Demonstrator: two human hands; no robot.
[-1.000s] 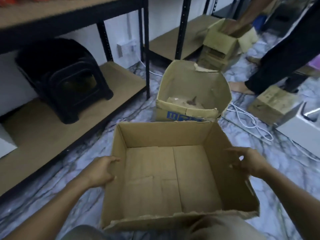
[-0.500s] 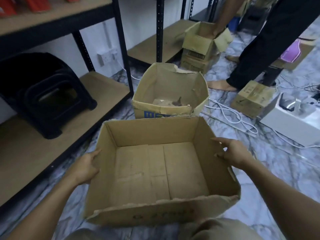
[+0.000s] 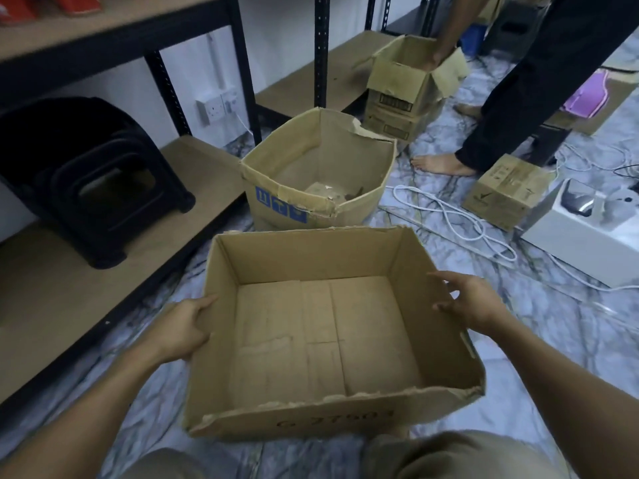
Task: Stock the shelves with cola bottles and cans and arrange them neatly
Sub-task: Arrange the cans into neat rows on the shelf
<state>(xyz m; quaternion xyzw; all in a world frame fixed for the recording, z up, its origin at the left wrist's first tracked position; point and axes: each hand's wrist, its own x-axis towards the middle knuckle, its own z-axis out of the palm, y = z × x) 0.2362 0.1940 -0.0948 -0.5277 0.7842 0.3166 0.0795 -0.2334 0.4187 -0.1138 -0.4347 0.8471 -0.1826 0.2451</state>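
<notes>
I hold an empty brown cardboard box [image 3: 311, 257] over the marble floor, low in front of my knees. My left hand [image 3: 183, 330] grips its left wall, thumb along the rim. My right hand [image 3: 470, 302] grips its right wall near the top edge. The near rim of the box is torn. A black metal rack stands on the left, with a bare lower shelf board [image 3: 52, 305] and an upper board [image 3: 103, 25]. Red packs [image 3: 17, 8] lie at the upper board's far left edge. No cola bottles or cans are in view.
A torn open box [image 3: 321, 146] stands just beyond mine. Stacked black stools [image 3: 93, 181] sit on the lower shelf. Another person [image 3: 539, 81] reaches into stacked boxes [image 3: 408, 84] at the back. A white cable [image 3: 449, 216], a small carton [image 3: 505, 191] and a white box [image 3: 587, 243] lie on the right.
Both hands keep their hold on the empty box. The view has swung right and up a little, bringing more of the other person and the right-hand floor into sight.
</notes>
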